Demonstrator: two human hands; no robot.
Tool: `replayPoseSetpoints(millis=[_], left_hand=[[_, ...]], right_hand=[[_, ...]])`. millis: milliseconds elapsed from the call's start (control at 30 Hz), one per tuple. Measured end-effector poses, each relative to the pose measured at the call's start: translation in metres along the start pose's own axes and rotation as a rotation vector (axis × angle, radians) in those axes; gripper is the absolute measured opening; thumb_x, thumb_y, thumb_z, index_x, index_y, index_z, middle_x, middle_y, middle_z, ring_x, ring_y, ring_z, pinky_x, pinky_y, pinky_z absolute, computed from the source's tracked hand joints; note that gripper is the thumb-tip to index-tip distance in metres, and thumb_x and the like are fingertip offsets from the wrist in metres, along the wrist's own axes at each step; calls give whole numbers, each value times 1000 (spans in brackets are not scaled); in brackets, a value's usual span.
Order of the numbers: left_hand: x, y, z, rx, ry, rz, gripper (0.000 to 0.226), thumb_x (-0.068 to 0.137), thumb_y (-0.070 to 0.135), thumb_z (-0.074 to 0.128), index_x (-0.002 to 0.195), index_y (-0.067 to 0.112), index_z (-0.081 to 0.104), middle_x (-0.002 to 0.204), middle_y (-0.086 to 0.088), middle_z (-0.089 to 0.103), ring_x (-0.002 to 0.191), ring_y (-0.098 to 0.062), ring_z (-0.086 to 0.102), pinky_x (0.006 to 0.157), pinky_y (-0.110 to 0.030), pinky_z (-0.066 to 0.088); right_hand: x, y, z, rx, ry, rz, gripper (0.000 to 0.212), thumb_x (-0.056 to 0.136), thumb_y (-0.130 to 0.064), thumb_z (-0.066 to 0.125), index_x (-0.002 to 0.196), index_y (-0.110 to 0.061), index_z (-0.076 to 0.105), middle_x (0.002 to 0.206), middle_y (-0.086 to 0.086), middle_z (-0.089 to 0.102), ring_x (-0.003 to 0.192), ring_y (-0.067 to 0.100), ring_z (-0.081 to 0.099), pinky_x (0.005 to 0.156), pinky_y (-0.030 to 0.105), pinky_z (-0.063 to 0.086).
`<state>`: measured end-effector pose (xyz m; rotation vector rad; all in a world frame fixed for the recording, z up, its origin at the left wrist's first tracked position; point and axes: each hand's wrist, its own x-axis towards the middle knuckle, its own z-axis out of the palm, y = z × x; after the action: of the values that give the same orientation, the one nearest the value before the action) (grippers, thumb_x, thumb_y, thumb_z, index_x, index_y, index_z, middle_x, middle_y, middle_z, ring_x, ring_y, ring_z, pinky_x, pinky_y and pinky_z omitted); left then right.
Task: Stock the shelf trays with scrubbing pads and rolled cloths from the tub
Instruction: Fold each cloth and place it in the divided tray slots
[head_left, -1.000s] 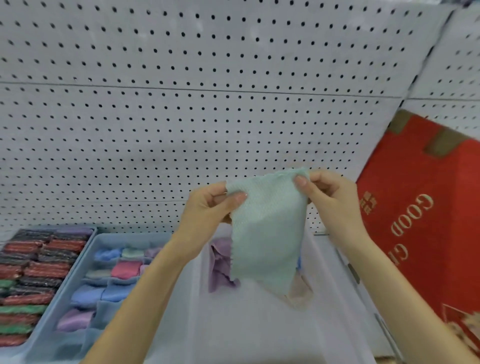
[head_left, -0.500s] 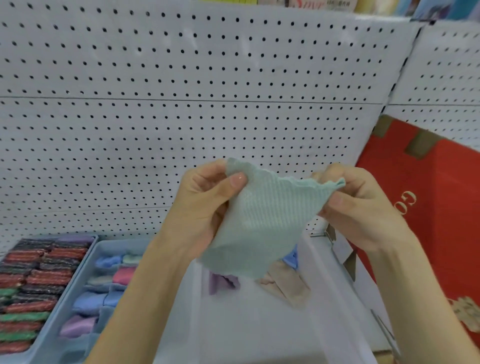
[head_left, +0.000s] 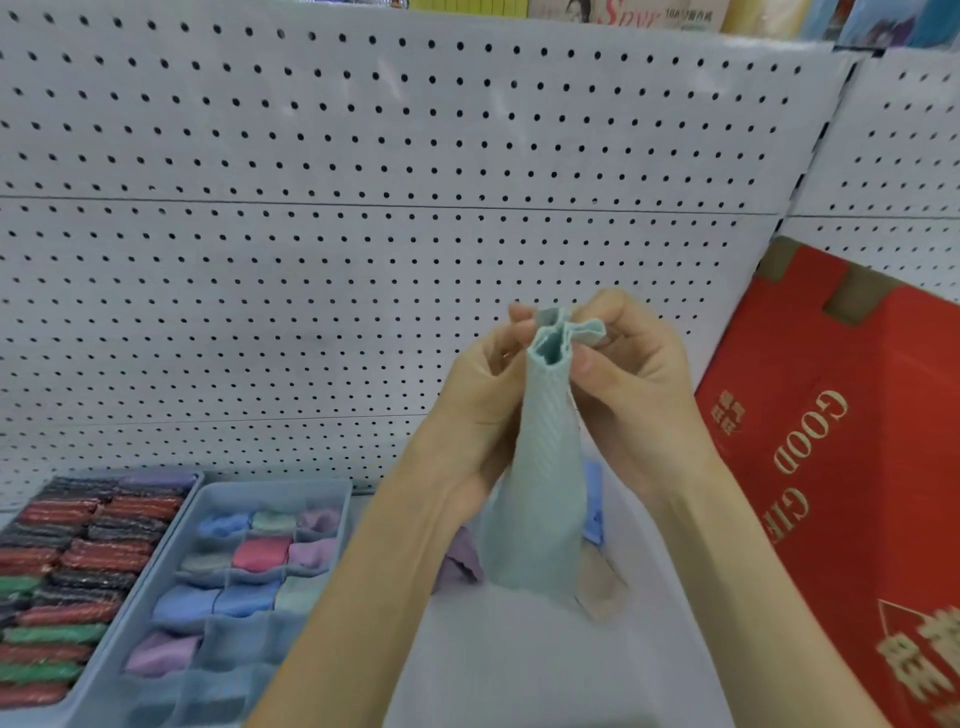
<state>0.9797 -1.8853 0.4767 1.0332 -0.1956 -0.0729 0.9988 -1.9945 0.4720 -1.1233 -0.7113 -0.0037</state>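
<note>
A pale green cloth (head_left: 545, 467) hangs folded lengthwise above the white tub (head_left: 519, 665). My left hand (head_left: 478, 405) and my right hand (head_left: 628, 384) pinch its gathered top edge together, fingertips almost meeting. Loose purple (head_left: 460, 564), blue (head_left: 593, 499) and beige (head_left: 602, 587) cloths lie in the tub behind it. To the left, a grey divided tray (head_left: 337, 488) holds several rolled cloths in blue, pink, purple and green. Further left, another tray holds rows of red, green and dark scrubbing pads (head_left: 67, 582).
White pegboard (head_left: 363, 234) forms the shelf back. A red cardboard box (head_left: 841, 467) with gold lettering leans at the right, close to my right forearm. Packaged goods show on the shelf above.
The cloth was held spread between both hands; my hands have come together, folding it into a narrow hanging strip. The view has tilted up slightly.
</note>
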Motion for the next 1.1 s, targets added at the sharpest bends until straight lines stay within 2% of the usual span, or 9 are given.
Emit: replayPoseSetpoints(millis=[167,267,367,433,500,567,833,967,1100], left_hand=[[6,-15,-12,65,52,-96,9,77,31,68,72,25,74,84,-6,62,78,-22,55,74,-32,45],[7,-27,-31,119,16,-95,61,81,68,35,105,22,68,107,-6,71,103,-24,66,96,-42,49],[4,-38,-42,116,-78,-97,92,59,86,49,122,20,57,103,2,73,102,-18,68,93,-41,51],[3,-42,-42,179,-203,-39,63,70,55,74,117,17,58,104,0,73,99,-19,69,85,-37,55],[5,-42,-38,166,-228,-40,33,76,15,72,107,12,62,95,-4,74,89,-21,71,77,-33,56],[8,-43,-35,137,-228,-62,26,78,2,66,104,8,63,91,-8,74,84,-23,71,74,-33,57],[15,-49,-32,123,-195,-96,22,70,3,65,92,3,65,78,-11,72,74,-23,70,70,-29,57],[22,-44,-32,113,-23,-102,19,62,5,70,81,3,71,79,-11,74,73,-20,72,66,-27,57],[29,-42,-37,156,66,-95,23,64,9,72,86,2,72,85,-10,74,79,-20,71,71,-31,59]], right_hand=[[4,-1,-2,-150,132,49,19,66,-14,82,64,-22,65,81,-5,69,69,15,64,51,25,45],[7,-5,-5,-171,274,124,16,66,-9,78,67,-11,62,87,1,70,62,13,62,42,20,40],[10,-7,-9,-229,318,164,13,69,-10,74,67,-11,62,89,2,72,62,16,59,37,18,32],[12,-6,-12,-272,347,153,15,74,-3,74,68,-10,62,83,0,73,66,13,63,41,20,41],[14,-4,-13,-297,373,122,14,74,0,74,71,-8,62,76,-1,72,69,11,66,52,20,49],[16,-1,-17,-301,383,89,13,73,1,74,72,-7,64,73,-1,72,71,11,68,62,20,52],[21,5,-33,-337,355,89,9,78,-2,71,83,-6,64,77,1,72,74,11,68,66,19,52],[10,19,-57,-259,454,274,34,84,-34,63,108,-10,58,96,6,71,88,18,70,79,30,54],[-34,57,-65,-303,159,570,53,79,-60,58,104,-15,68,99,2,71,94,16,67,84,34,51]])
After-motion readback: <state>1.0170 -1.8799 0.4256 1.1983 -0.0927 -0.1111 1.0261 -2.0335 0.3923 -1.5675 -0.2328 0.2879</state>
